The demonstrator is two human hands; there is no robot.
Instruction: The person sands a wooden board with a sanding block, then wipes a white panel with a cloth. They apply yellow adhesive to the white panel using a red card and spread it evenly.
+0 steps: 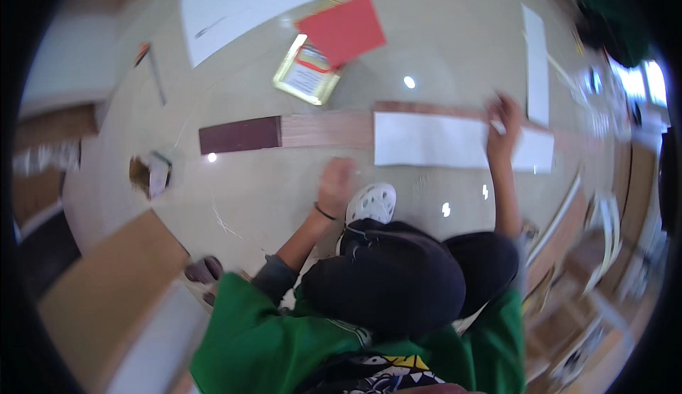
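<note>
My right hand is blurred over the right part of a long white strip. Whether its fingers touch the strip or grip anything does not show. Beneath the white strip, a wood-grain strip runs out to the left, and a dark maroon piece lies at its left end. My left hand, also blurred and with a dark band at the wrist, is in front of the wood-grain strip, beside my white clog. Nothing can be made out in it.
A red sheet partly covers a yellow metal can bearing writing. Large white sheet at the back; orange-ended tool and small open box at left. White strip and another person at right. Brown board near left.
</note>
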